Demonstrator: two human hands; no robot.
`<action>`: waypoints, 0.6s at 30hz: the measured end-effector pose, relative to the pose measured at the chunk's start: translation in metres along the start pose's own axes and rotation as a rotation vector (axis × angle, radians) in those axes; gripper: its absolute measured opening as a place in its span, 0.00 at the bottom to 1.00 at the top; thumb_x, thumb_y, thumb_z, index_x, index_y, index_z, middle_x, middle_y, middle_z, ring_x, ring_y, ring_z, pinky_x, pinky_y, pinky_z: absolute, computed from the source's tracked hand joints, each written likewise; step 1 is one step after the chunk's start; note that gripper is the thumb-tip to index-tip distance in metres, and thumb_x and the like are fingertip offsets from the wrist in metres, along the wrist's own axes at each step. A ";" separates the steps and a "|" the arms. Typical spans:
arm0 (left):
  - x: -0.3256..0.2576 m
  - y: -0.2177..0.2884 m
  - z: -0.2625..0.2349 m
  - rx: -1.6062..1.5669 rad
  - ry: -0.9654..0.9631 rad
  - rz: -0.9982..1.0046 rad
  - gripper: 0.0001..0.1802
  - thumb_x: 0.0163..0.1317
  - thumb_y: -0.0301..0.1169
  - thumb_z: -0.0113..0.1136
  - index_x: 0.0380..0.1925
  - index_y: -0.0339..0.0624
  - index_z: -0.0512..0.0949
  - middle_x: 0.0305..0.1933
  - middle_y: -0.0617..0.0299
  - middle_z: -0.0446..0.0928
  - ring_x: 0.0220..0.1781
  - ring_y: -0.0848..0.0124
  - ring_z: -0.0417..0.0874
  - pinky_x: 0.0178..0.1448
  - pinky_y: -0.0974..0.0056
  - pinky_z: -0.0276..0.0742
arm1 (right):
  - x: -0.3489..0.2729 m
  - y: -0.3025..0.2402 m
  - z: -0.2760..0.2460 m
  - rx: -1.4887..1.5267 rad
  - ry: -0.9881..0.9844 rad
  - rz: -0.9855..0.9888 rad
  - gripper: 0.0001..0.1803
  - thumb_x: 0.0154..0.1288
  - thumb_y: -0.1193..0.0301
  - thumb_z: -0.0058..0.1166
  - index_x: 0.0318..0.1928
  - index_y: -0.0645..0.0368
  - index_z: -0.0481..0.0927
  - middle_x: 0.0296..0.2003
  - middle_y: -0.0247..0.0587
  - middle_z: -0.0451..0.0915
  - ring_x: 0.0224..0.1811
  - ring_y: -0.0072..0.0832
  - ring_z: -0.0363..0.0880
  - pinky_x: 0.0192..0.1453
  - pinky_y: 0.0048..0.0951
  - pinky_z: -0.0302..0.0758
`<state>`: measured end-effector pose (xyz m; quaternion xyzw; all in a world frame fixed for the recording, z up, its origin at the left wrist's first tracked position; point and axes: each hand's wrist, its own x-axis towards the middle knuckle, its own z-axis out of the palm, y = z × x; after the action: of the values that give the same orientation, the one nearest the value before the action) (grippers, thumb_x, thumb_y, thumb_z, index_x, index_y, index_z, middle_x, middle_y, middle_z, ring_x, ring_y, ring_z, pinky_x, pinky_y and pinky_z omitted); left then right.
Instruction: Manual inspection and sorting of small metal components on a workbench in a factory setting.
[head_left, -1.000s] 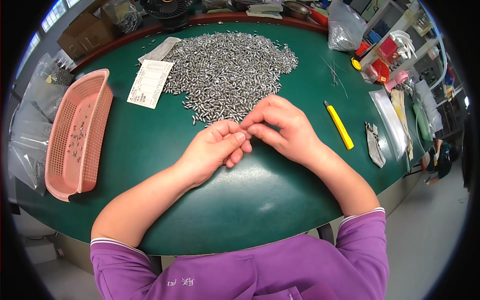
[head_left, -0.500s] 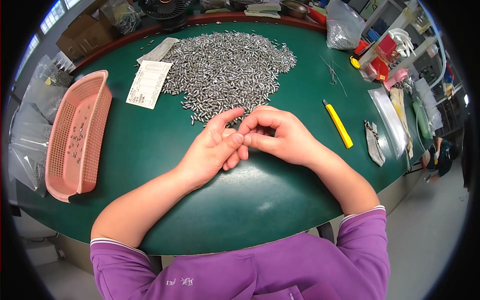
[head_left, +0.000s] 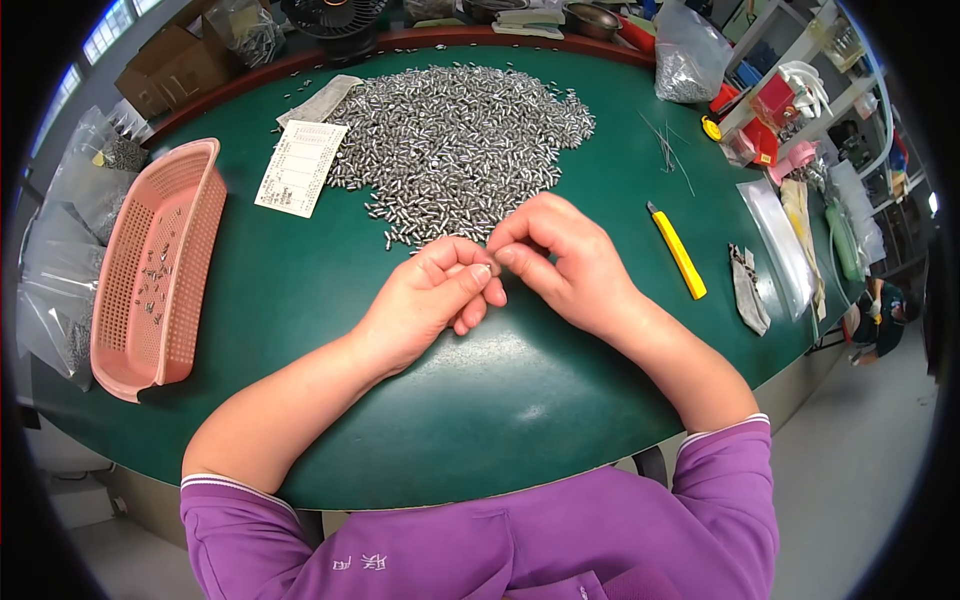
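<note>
My left hand (head_left: 433, 292) and my right hand (head_left: 558, 250) meet over the green table, at the near edge of a large heap of small silvery metal pins (head_left: 460, 140). The left fingers are curled, with thumb and forefinger pinched together. Beside them, the right thumb and forefinger are also pinched, their tips close to the left ones. Whatever lies between the fingertips is too small and too covered to make out. To the left stands a pink plastic basket (head_left: 205, 270) with a few metal pieces on its bottom.
A paper card (head_left: 300, 168) lies against the heap's left side. On the right are a yellow utility knife (head_left: 678, 250), thin wires (head_left: 665, 145), a small cloth (head_left: 748, 290) and clear plastic sleeves (head_left: 778, 245). Behind the table's raised rim stands a black fan (head_left: 335, 22).
My right hand has shifted slightly up and right, so the fingertips overlap less. The left forefinger, raised before, has curled down to the thumb.
</note>
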<state>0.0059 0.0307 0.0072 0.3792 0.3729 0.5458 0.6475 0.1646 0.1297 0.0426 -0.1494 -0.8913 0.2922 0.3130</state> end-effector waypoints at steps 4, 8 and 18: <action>-0.001 0.001 0.001 0.014 0.012 -0.006 0.07 0.68 0.30 0.44 0.40 0.39 0.70 0.32 0.62 0.75 0.24 0.82 0.70 0.28 0.77 0.66 | 0.003 0.011 -0.004 -0.117 0.066 0.093 0.03 0.55 0.75 0.55 0.31 0.58 0.77 0.30 0.38 0.75 0.35 0.35 0.76 0.38 0.33 0.73; -0.001 0.002 0.002 -0.013 0.024 -0.019 0.09 0.69 0.31 0.41 0.43 0.39 0.69 0.32 0.61 0.75 0.24 0.80 0.70 0.28 0.76 0.67 | 0.001 0.019 -0.006 -0.226 0.085 0.064 0.03 0.55 0.74 0.56 0.31 0.57 0.78 0.31 0.37 0.75 0.37 0.36 0.75 0.40 0.34 0.73; 0.002 0.003 -0.001 -0.096 0.057 -0.044 0.11 0.68 0.33 0.42 0.45 0.38 0.66 0.34 0.60 0.73 0.25 0.79 0.70 0.28 0.74 0.66 | -0.004 0.026 -0.003 -0.397 -0.076 0.034 0.07 0.50 0.75 0.58 0.32 0.55 0.78 0.32 0.36 0.74 0.39 0.35 0.74 0.41 0.34 0.73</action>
<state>0.0039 0.0329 0.0090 0.3238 0.3728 0.5591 0.6660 0.1714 0.1495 0.0270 -0.2120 -0.9399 0.1212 0.2385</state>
